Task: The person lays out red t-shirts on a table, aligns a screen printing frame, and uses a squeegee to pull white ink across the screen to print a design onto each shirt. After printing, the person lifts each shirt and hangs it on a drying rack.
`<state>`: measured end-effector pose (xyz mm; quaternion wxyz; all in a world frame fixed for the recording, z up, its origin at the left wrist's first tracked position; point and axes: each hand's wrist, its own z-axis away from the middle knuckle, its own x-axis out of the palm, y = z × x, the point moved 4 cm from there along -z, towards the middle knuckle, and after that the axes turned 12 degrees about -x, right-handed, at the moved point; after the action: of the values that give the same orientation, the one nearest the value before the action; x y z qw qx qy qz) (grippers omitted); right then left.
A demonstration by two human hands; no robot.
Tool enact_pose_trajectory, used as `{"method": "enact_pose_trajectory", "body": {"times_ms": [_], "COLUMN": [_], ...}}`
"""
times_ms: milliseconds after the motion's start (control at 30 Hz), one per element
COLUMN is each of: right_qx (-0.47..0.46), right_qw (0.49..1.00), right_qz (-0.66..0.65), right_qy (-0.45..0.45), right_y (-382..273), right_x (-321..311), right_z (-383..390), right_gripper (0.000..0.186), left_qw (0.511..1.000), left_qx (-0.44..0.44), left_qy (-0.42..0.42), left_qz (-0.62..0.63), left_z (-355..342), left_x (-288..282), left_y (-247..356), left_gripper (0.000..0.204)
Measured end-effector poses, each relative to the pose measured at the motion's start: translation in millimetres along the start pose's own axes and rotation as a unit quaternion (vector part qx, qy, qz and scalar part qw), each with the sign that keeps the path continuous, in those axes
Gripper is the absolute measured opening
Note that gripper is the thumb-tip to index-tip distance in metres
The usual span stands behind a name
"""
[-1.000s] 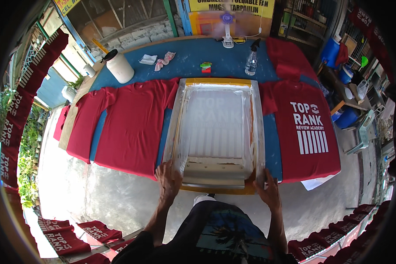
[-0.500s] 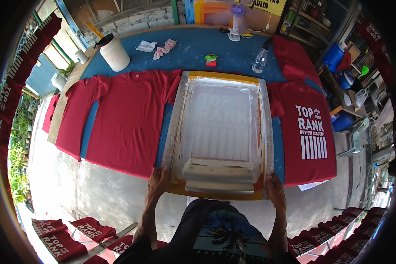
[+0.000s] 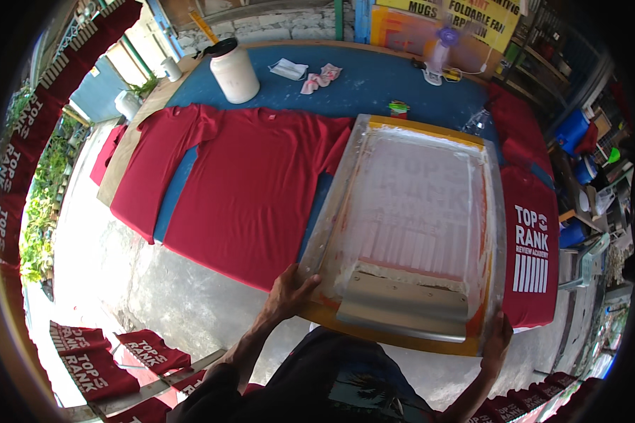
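Note:
A screen-printing frame with pale mesh spans the space between my hands, tilted slightly in view. Faint lettering and stripes show on the mesh. Inside the frame's near end lies a wide metal squeegee with a whitish edge. My left hand grips the near left corner, thumb on top. At the near right corner my right hand holds the frame's side. To the left lies a plain dark red T-shirt; right of the frame, a red T-shirt with white print. Whether the frame touches the table is hidden.
On the blue table stand a white tub, a small fan and a clear spray bottle. A face mask and a stained cloth lie nearby. Printed shirts hang behind me at the lower left.
The view has swung left, so the whole scene sits further right. Held in both hands, the frame has shifted right against the shirts and looks larger and more tilted.

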<state>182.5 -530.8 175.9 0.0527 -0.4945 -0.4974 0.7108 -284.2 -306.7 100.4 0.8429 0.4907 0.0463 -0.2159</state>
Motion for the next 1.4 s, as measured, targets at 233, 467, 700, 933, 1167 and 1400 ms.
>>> {"method": "enact_pose_trajectory", "body": {"times_ms": [233,467,700,933,1167,1400], "right_qx": [-0.110,-0.126,-0.123,-0.155,-0.144,-0.137], "right_qw": [0.992,0.988,0.987,0.962,0.962,0.971], "right_qz": [-0.058,-0.084,-0.100,-0.187,-0.185,-0.154], "right_qy": [0.001,0.023,-0.025,-0.126,-0.140,-0.122], "right_y": [-28,-51,-92,-142,-167,-200], "right_x": [-23,3,118,233,318,405], "right_z": [65,145,236,309,325,309], "right_gripper": [0.059,0.056,0.052,0.050,0.053,0.060], "left_qw": [0.996,0.993,0.996,0.995,0.993,0.995], "left_qx": [0.062,0.090,0.068,0.011,-0.009,0.033], "left_qy": [-0.060,-0.052,0.030,0.092,0.119,0.090], "left_qz": [0.031,0.050,0.041,0.028,-0.018,0.005], "left_z": [-5,31,99,138,93,1], "left_x": [-17,-81,-222,-350,-431,-500], "left_y": [-7,-56,-159,-249,-272,-242], "left_gripper": [0.089,0.087,0.089,0.084,0.086,0.083]}}
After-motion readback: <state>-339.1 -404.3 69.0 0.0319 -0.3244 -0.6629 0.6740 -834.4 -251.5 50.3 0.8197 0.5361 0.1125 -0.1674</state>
